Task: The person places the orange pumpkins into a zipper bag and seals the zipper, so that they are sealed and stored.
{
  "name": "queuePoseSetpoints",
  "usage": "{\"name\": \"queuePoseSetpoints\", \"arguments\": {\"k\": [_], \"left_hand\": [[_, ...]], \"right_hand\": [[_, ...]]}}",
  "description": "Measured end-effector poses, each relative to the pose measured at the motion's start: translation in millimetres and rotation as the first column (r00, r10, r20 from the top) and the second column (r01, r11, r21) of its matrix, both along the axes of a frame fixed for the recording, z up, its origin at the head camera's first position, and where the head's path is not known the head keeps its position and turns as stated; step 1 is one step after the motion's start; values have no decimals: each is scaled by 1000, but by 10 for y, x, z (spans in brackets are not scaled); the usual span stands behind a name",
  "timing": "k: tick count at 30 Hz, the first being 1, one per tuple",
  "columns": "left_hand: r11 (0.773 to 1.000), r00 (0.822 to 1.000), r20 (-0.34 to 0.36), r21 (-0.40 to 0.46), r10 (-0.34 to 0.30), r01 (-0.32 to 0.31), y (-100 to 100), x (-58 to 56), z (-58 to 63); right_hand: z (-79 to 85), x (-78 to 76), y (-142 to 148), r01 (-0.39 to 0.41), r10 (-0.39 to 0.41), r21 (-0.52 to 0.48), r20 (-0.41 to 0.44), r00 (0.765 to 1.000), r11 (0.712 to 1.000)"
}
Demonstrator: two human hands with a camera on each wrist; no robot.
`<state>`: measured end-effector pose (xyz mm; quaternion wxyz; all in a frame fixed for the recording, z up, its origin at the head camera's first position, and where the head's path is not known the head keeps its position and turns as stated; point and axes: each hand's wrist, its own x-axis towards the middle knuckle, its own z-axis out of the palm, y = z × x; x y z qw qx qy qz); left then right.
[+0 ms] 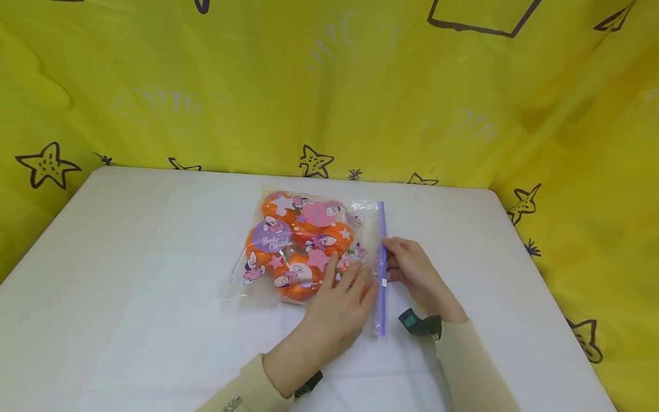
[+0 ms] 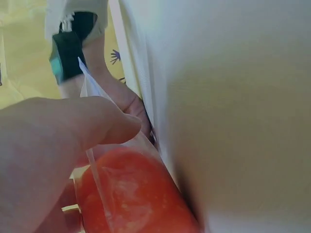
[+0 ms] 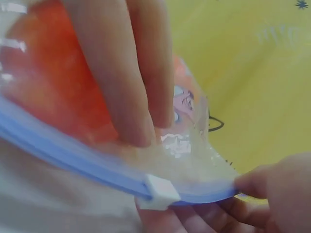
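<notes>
A clear zip bag (image 1: 320, 213) with pink and purple cartoon prints lies flat on the white table, filled with several round orange things (image 2: 131, 194) whose kind I cannot tell through the film. My left hand (image 1: 337, 317) rests on the bag's lower right part, its fingers nearly straight and spread. Along the bag's right edge runs a purple zip strip (image 1: 381, 229) with a white slider (image 3: 159, 191). My right hand (image 1: 416, 273) pinches that strip between thumb and fingers, farther along it than the slider. The fingertips under the strip are partly hidden.
The white table (image 1: 128, 240) extends around the bag on all sides. A yellow curtain (image 1: 247, 103) with starfish drawings hangs behind and to the right. A dark green strap device (image 1: 419, 323) sits on the right wrist, and another shows under the left wrist.
</notes>
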<state>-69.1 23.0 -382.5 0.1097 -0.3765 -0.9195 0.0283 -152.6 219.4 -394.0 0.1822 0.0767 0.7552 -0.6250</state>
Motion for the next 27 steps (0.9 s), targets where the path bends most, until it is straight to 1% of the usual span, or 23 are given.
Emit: {"name": "queuePoseSetpoints", "arguments": {"k": [5, 10, 12, 19, 23, 27], "left_hand": [[1000, 1000, 24, -10, -3, 3, 44, -7, -6], [1000, 1000, 8, 6, -23, 23, 68, -25, -12], [1000, 1000, 10, 10, -23, 23, 62, -26, -10], [1000, 999, 45, -1, -15, 15, 50, -4, 4], [1000, 999, 44, 12, -15, 14, 34, 4, 5], [999, 999, 39, 45, -4, 2, -4, 4, -8]], "right_hand": [[35, -146, 43, 11, -10, 44, -23, 1000, 999], [46, -283, 86, 41, -40, 94, -4, 999, 995], [59, -354, 85, 51, -50, 112, -12, 999, 992], [108, -580, 102, 86, -81, 140, -37, 996, 986], [137, -612, 110, 75, -71, 122, -42, 997, 990], [128, -523, 90, -12, 17, 103, -41, 999, 995]]}}
